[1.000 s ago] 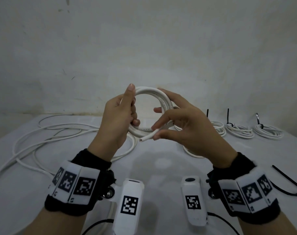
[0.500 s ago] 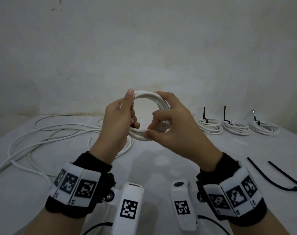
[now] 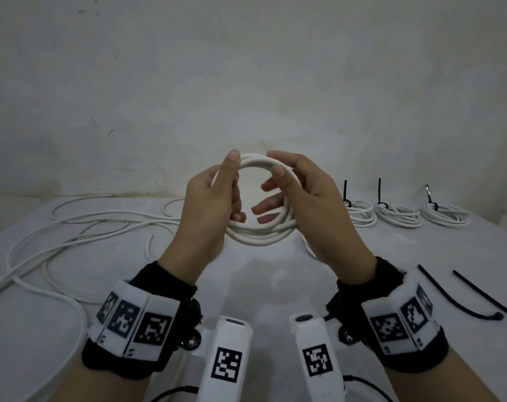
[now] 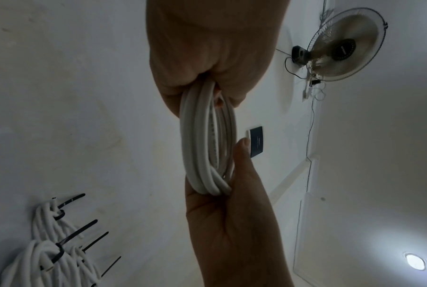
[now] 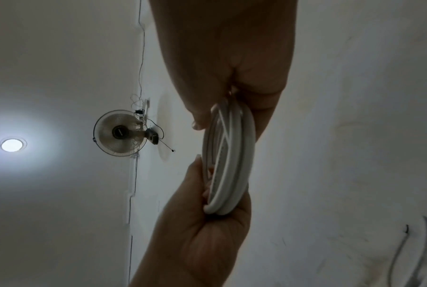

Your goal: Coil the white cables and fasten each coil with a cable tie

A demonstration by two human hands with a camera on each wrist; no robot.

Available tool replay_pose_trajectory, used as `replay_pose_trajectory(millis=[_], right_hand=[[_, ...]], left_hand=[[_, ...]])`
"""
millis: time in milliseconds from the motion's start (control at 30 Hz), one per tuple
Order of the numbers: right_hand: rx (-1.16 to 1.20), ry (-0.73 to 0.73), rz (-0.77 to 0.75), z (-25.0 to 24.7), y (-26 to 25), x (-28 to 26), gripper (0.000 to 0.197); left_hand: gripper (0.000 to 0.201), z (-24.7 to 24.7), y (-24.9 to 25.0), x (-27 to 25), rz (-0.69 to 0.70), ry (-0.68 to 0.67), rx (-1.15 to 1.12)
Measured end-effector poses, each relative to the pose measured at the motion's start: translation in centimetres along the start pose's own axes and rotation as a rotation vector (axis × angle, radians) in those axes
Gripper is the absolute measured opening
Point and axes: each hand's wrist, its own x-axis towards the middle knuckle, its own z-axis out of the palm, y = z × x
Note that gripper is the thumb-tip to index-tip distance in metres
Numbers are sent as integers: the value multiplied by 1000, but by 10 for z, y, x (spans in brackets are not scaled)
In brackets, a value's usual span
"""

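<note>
Coil (image 3: 261,227) wound, untied, fingers of left hand (image 3: 214,207) and right hand (image 3: 313,210) curled round it; tied coils (image 3: 397,216) beyond, loose cables (image 3: 72,230) remain.

Wall fan (image 5: 120,133) — ceiling light (image 5: 12,145), perhaps recessed

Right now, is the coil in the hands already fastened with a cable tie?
Not fastened. The coil shows only bare white loops, and both loose cable ties lie on the table.
</note>
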Motion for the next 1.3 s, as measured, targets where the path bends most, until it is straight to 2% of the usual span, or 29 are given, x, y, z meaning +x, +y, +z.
replay_pose_trajectory(millis=[100, 333, 433, 500, 567, 700, 833, 967, 1033, 1133, 1200, 1300], right_hand=[[-14, 79, -21, 2, 4, 0, 27], [4, 114, -26, 1, 3, -2, 24], [-68, 153, -43, -5, -2, -11, 25], [-90, 193, -33, -13, -4, -23, 27], [-93, 234, 1, -25, -3, -40, 29], [-109, 293, 84, -52, 0, -76, 28], [-176, 291, 196, -77, 10, -107, 24], [-341, 199, 348, -110, 2, -126, 26], [-437, 239, 389, -142, -4, -133, 26], [-873, 279, 428, -207, -9, -147, 28], [-1232, 195, 591, -249, -13, -158, 29], [-1482, 34, 880, -293, -17, -176, 26]], left_hand=[[40, 3, -2, -2, 1, -28, 6], [39, 4, -8, -2, -13, -94, -4], [29, 7, -11, -7, 61, -134, 66], [30, 13, -13, -13, 144, -191, 134], [30, 21, -18, -22, 223, -261, 227], [18, 43, -32, -48, 325, -390, 413], [19, 62, -51, -72, 306, -464, 499], [21, 76, -63, -86, 207, -519, 483], [24, 81, -65, -89, 155, -524, 480], [24, 84, -65, -92, 110, -513, 470], [20, 84, -65, -94, 92, -510, 458], [17, 82, -68, -95, 51, -493, 452]])
